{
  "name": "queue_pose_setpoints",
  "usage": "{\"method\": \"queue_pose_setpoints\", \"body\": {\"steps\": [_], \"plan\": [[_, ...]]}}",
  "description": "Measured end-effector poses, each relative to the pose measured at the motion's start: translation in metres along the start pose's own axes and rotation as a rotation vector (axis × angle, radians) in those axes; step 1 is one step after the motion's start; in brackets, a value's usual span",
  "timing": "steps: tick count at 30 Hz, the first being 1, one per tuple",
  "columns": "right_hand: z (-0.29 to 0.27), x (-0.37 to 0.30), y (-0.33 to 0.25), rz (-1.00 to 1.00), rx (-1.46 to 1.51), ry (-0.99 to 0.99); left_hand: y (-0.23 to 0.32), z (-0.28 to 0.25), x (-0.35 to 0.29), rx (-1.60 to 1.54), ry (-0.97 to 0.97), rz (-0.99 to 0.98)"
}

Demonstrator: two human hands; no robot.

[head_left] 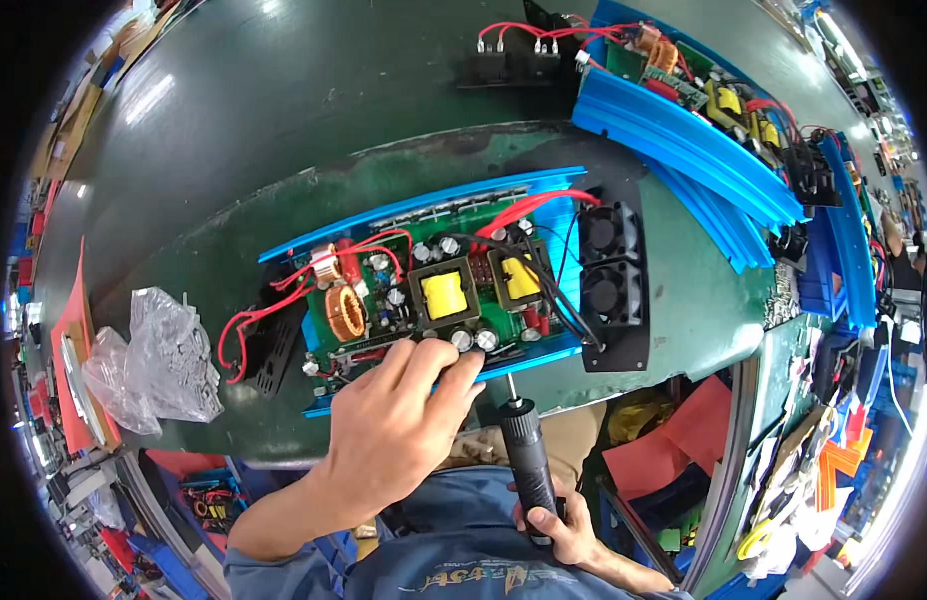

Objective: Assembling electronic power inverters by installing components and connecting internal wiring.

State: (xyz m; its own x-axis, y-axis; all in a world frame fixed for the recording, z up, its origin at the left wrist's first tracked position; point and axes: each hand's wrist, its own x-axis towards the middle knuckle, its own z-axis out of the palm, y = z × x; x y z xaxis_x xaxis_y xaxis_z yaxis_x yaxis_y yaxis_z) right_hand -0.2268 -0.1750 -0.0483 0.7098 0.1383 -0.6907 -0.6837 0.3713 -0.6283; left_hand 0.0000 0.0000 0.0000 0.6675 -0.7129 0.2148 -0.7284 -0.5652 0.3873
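Note:
A green circuit board (384, 325) lies in a blue metal housing (424, 213) on the bench in front of me. It carries yellow-wrapped transformers (444, 296), a copper coil (345, 312) and red wires. My left hand (389, 425) is closed, its curled fingertips at the housing's near edge; whatever they pinch is hidden. My right hand (569, 525) grips a black electric screwdriver (529, 455) below the bench edge. The bit points up at the near blue wall, right of my left fingers; its tip is hidden there. A black end plate with two fans (612, 285) sits at the housing's right.
A clear plastic bag (174, 350) of small grey parts lies at the left. Another blue housing (684, 140) with boards and wires stands at the far right, near a black plate with red leads (509, 68). Red sheets (679, 440) show below the bench.

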Motion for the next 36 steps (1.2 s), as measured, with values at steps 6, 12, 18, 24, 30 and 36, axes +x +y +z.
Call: {"method": "queue_pose_setpoints", "body": {"steps": [6, 12, 18, 24, 30, 36], "plan": [[0.000, 0.004, 0.007, -0.021, -0.008, 0.027, -0.002, 0.003, 0.003, 0.086, 0.020, 0.052], [0.003, 0.004, 0.003, -0.025, -0.071, 0.060, -0.003, 0.008, 0.000, 0.074, -0.019, 0.059], [0.005, 0.007, -0.002, -0.111, -0.140, 0.049, 0.007, 0.006, 0.006, 0.202, -0.053, 0.050], [0.003, 0.006, 0.008, -0.138, -0.160, 0.085, 0.012, 0.002, 0.012, 0.241, -0.118, 0.079], [0.005, 0.015, 0.008, -0.055, 0.016, 0.061, 0.007, 0.001, 0.014, 0.352, -0.159, 0.262], [0.004, 0.014, -0.003, 0.087, 0.253, -0.057, -0.004, 0.001, 0.014, 0.203, -0.109, 0.305]]}}
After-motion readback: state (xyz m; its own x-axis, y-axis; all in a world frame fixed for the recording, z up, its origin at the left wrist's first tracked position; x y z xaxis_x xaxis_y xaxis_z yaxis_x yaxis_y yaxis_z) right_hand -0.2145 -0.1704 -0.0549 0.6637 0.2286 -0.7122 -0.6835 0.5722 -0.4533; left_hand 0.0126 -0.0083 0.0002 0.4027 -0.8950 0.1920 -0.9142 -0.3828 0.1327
